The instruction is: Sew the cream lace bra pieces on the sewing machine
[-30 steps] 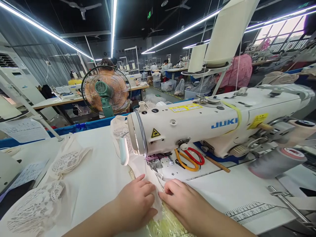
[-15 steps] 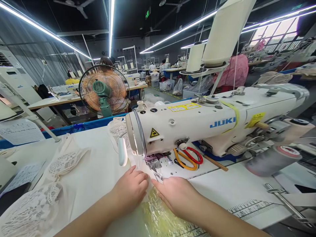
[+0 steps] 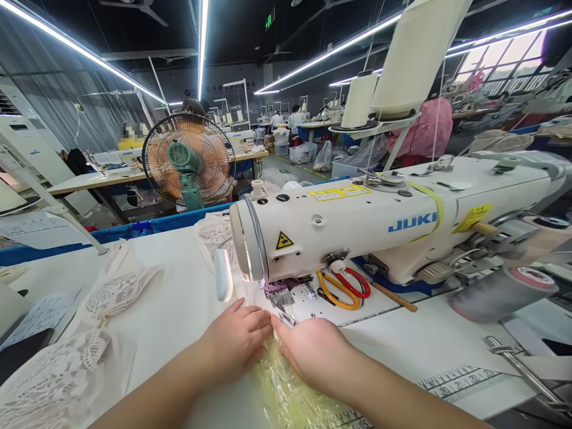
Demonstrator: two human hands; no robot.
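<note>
Just in front of the needle area of a white sewing machine (image 3: 339, 229), my left hand (image 3: 239, 336) is closed with curled fingers on pale fabric (image 3: 250, 293) that runs under the machine head. My right hand (image 3: 315, 351) presses close beside it, index finger stretched toward the left fingertips; its other fingers are mostly hidden. It seems to pinch the same fabric's edge. Metal guide parts (image 3: 283, 304) sit just beyond the right fingers. Below both hands lies crinkled clear plastic over something yellow (image 3: 286, 390).
Orange-handled scissors (image 3: 340, 292) and a red-handled tool (image 3: 357, 280) lie under the machine arm. Lace pieces (image 3: 67, 375) rest at left. A grey thread cone (image 3: 496, 301) and a printed ruler strip (image 3: 465, 381) are at right. A fan (image 3: 187, 158) stands behind the table.
The two hands have come closer together, fingertips now touching or nearly so. The right hand has shifted slightly left. The view has turned slightly, so the machine appears a little further right.
</note>
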